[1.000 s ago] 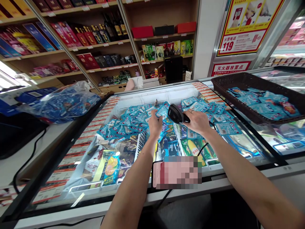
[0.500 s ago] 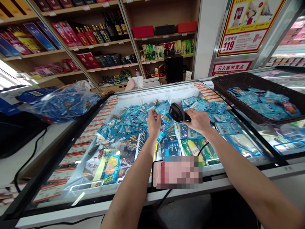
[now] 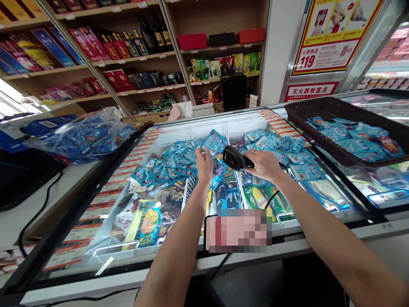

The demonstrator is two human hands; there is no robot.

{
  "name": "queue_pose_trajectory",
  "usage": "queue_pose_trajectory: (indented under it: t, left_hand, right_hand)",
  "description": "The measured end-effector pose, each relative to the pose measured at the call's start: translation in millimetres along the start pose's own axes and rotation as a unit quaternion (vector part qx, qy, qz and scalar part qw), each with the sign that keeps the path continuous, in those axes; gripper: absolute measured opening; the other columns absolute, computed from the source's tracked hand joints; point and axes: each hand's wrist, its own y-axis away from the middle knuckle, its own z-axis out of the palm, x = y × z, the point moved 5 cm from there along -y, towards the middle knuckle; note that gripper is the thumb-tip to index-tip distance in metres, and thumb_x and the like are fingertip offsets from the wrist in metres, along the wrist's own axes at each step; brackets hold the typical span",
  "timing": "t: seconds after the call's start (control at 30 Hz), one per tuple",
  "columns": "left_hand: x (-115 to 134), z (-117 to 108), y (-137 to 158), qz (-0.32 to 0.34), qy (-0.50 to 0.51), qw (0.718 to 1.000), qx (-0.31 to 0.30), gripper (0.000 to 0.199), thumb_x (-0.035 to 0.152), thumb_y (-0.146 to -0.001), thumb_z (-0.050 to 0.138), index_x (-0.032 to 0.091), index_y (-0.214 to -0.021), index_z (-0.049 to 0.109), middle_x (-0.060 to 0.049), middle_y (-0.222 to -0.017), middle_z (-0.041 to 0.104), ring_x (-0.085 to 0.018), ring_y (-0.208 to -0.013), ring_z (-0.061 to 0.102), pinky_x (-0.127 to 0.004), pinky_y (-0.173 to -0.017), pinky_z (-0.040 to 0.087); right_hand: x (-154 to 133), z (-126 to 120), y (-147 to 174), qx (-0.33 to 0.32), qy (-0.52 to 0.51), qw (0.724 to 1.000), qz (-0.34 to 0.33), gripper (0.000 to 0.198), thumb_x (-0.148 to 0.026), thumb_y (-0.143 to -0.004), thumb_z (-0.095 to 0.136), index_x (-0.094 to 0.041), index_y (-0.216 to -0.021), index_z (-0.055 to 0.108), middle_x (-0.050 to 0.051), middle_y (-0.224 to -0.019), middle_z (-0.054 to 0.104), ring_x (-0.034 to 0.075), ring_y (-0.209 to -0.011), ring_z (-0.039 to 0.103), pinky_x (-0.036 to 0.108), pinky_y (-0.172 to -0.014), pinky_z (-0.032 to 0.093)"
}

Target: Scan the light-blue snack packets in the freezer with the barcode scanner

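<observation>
My left hand [image 3: 204,165] pinches a small blue snack packet [image 3: 214,143], its back with a barcode turned up. Wrapped round the handle of a black barcode scanner [image 3: 234,158] is my right hand [image 3: 264,163]. The scanner's head points left, close to the packet and a little below it. Loose blue packets [image 3: 174,164] are heaped on the glass to the left of my left hand. More blue packets [image 3: 271,143] lie beyond and beside my right hand. Under my wrists, wrapped frozen goods [image 3: 228,196] show through the freezer's glass.
A brown basket [image 3: 361,160] with several blue packets stands at the right. A clear plastic bag [image 3: 89,138] of packets lies at the left. A phone [image 3: 211,232] with a blurred screen rests at the freezer's front edge. The scanner's black cable [image 3: 271,198] runs below my right wrist.
The blue packet in my left hand has risen and tilted, showing more of its back. My right hand has brought the scanner slightly left and down, closer to my left hand.
</observation>
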Motion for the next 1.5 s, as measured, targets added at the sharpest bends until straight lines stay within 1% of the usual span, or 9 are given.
queue_pose_trajectory:
  t: [0.3,0.73,0.9,0.97,1.1,1.2,1.33,1.4,1.5]
  left_hand:
    - [4.8,2.9,3.2,0.030,0.062,0.998,-0.001,0.020,0.040,-0.090,0.040,0.020,-0.094,0.040,-0.002,-0.080,0.059,-0.014,-0.068,0.062,-0.027,-0.068,0.048]
    - [3.6,5.3,3.1,0.057,-0.036,0.998,0.003,0.015,0.035,-0.090,0.040,0.020,-0.094,0.041,0.004,-0.062,0.046,-0.012,-0.055,0.047,-0.026,-0.059,0.038]
    - [6.5,-0.3,4.9,0.080,-0.113,0.990,0.037,0.020,0.031,-0.090,0.036,0.018,-0.103,0.044,-0.005,-0.078,0.059,-0.019,-0.071,0.059,-0.032,-0.068,0.045]
    - [8.7,-3.6,5.8,0.095,-0.143,0.984,0.050,0.028,0.023,-0.089,0.036,0.015,-0.114,0.043,-0.012,-0.096,0.062,-0.023,-0.091,0.061,-0.038,-0.080,0.047]
    - [22.3,-5.9,12.4,0.176,-0.216,0.958,0.069,0.059,0.008,-0.080,0.040,0.015,-0.137,0.030,-0.016,-0.147,0.029,-0.027,-0.138,0.025,-0.048,-0.110,0.026]
    - [36.7,6.8,22.2,0.273,-0.257,0.927,-0.010,0.052,0.013,-0.085,0.038,0.022,-0.137,0.036,-0.008,-0.151,0.025,-0.025,-0.142,0.015,-0.051,-0.114,0.016]
    - [48.5,34.8,44.3,0.414,-0.250,0.844,-0.232,0.038,0.029,-0.093,0.035,0.026,-0.129,0.047,-0.002,-0.143,0.042,-0.019,-0.138,0.027,-0.045,-0.112,0.024]
    - [48.5,41.6,51.3,0.432,-0.244,0.816,-0.297,0.037,0.035,-0.094,0.033,0.027,-0.125,0.051,-0.002,-0.137,0.049,-0.019,-0.134,0.035,-0.043,-0.110,0.026]
    - [46.6,43.4,51.6,0.406,-0.238,0.824,-0.314,0.038,0.039,-0.095,0.029,0.024,-0.115,0.058,-0.003,-0.125,0.059,-0.019,-0.119,0.050,-0.040,-0.102,0.035]
  right_hand:
    - [-2.5,0.3,-0.6,0.009,-0.007,0.999,-0.030,0.029,-0.039,-0.083,0.052,-0.022,-0.105,0.059,0.003,-0.091,0.066,0.017,-0.077,0.059,0.028,-0.062,0.032]
    - [-3.4,3.5,-0.8,0.006,0.003,1.000,-0.030,0.030,-0.040,-0.085,0.050,-0.022,-0.108,0.058,0.003,-0.094,0.065,0.016,-0.077,0.058,0.027,-0.062,0.031]
    - [10.7,2.7,0.3,0.024,0.026,0.998,0.060,0.031,-0.041,-0.086,0.047,-0.022,-0.108,0.059,0.005,-0.095,0.065,0.018,-0.078,0.058,0.028,-0.063,0.031]
    - [17.8,0.4,1.3,0.025,0.034,0.993,0.107,0.032,-0.042,-0.086,0.047,-0.022,-0.108,0.059,0.006,-0.096,0.065,0.020,-0.080,0.059,0.028,-0.062,0.031]
    - [34.4,-6.1,4.3,0.027,0.046,0.979,0.197,0.032,-0.043,-0.083,0.051,-0.021,-0.106,0.059,0.007,-0.098,0.065,0.022,-0.080,0.059,0.029,-0.060,0.032]
    - [45.7,-9.9,6.4,0.029,0.046,0.967,0.250,0.034,-0.042,-0.082,0.053,-0.022,-0.109,0.058,0.007,-0.100,0.064,0.023,-0.083,0.060,0.029,-0.061,0.034]
    - [50.2,-10.3,6.8,0.021,0.039,0.961,0.273,0.035,-0.042,-0.082,0.052,-0.021,-0.111,0.058,0.008,-0.102,0.064,0.024,-0.086,0.060,0.030,-0.063,0.036]
    - [48.2,-9.4,6.4,0.017,0.038,0.963,0.267,0.035,-0.042,-0.082,0.052,-0.022,-0.109,0.058,0.008,-0.101,0.064,0.024,-0.085,0.060,0.031,-0.064,0.037]
    - [43.7,-8.1,6.0,0.017,0.039,0.967,0.251,0.034,-0.043,-0.083,0.052,-0.022,-0.108,0.059,0.007,-0.101,0.064,0.023,-0.083,0.060,0.030,-0.063,0.036]
